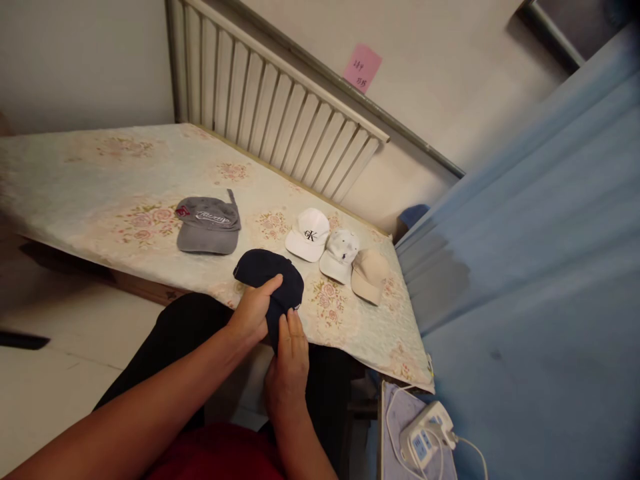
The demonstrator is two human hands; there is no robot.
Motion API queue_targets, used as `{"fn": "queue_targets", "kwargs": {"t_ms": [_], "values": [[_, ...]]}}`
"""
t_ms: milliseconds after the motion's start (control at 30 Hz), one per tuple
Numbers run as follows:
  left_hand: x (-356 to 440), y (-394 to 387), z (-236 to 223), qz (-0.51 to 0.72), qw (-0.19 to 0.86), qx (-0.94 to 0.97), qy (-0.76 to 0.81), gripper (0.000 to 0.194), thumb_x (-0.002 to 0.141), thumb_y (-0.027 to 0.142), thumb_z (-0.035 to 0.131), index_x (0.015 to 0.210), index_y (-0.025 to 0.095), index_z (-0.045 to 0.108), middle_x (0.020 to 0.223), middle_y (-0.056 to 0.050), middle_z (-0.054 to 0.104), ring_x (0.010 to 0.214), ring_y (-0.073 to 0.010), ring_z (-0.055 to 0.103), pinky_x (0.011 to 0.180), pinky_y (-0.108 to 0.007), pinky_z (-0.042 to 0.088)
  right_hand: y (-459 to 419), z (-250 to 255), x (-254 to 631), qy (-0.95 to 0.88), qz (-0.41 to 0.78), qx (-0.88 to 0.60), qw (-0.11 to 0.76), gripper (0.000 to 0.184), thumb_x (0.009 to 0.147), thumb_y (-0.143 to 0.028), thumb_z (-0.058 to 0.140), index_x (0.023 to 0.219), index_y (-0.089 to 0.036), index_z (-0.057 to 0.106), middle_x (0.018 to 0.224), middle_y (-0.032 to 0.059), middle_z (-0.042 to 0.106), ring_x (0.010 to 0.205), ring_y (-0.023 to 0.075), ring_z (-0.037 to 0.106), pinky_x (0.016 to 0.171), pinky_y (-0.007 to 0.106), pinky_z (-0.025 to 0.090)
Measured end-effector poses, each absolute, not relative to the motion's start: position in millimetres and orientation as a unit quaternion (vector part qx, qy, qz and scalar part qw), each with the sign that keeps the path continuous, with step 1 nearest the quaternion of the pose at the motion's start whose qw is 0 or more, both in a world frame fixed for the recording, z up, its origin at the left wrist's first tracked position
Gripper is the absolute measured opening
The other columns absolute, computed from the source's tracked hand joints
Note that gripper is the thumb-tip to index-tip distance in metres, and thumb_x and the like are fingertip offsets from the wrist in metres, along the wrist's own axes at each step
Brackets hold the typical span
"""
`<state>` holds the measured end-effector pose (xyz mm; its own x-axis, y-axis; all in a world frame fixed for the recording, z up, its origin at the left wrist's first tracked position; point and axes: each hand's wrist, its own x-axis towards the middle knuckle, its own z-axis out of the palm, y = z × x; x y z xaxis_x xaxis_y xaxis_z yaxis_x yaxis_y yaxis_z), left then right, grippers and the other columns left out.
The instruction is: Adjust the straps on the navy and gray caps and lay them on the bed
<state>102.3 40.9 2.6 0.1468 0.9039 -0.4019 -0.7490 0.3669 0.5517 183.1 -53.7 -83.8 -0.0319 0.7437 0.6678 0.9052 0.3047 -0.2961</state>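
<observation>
A dark navy baseball cap (pixel 285 277) is held up over the near edge of the bed, turned on its side. My left hand (pixel 254 310) grips it from the left, thumb pressed on the crown and the other fingers hidden beneath. My right hand (pixel 290 353) is at the cap's lower part, its fingers laid together against the dark fabric; its thumb does not show. Beyond the cap lie a grey cap (pixel 209 227) with white lettering, a white cap (pixel 307 235) with black letters, a second white cap (pixel 340 255) with a small dark emblem, and a beige cap (pixel 370 275).
The caps rest on a flowered bed cover (pixel 150 160). Behind it stands a white radiator (pixel 280 110), with a pink note (pixel 363 68) on the wall above. A blue curtain (pixel 510 267) hangs at right. A white power strip (pixel 427 433) with cords sits on a small stand (pixel 393 403).
</observation>
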Motion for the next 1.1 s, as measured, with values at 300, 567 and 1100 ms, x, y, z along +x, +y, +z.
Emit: {"fn": "queue_targets", "kwargs": {"t_ms": [300, 567, 1100], "values": [[100, 43, -4, 0.553, 0.760, 0.121, 0.319, 0.020, 0.072, 0.017, 0.073, 0.091, 0.009, 0.070, 0.083, -0.009, 0.076, 0.078, -0.0201, 0.071, 0.079, -0.031, 0.056, -56, -82, 185, -0.714, -0.075, -0.580, 0.385, 0.068, 0.082, -0.001, 0.034, 0.148, -0.015, 0.028, 0.145, 0.0171, 0.044, 0.140, 0.0251, 0.033, 0.106, 0.052, 0.042], [95, 37, -1, 0.538, 0.778, 0.142, 0.290, 0.018, 0.070, 0.021, 0.076, 0.084, 0.011, 0.069, 0.070, -0.005, 0.072, 0.074, -0.0193, 0.069, 0.076, -0.029, 0.053, -60, -77, 185, -0.709, -0.027, -0.587, 0.389, 0.064, 0.085, -0.008, 0.040, 0.148, -0.015, 0.028, 0.150, 0.0173, 0.037, 0.142, 0.0269, 0.030, 0.108, 0.055, 0.039], [89, 28, 5, 0.465, 0.824, 0.165, 0.278, 0.021, 0.078, 0.035, 0.071, 0.075, 0.014, 0.067, 0.065, -0.002, 0.067, 0.071, -0.0176, 0.066, 0.074, -0.029, 0.052, -52, -41, 184, -0.774, 0.020, -0.500, 0.388, 0.069, 0.092, -0.048, 0.047, 0.150, -0.021, 0.021, 0.156, 0.0143, 0.024, 0.145, 0.0329, 0.019, 0.113, 0.062, 0.023]]}}
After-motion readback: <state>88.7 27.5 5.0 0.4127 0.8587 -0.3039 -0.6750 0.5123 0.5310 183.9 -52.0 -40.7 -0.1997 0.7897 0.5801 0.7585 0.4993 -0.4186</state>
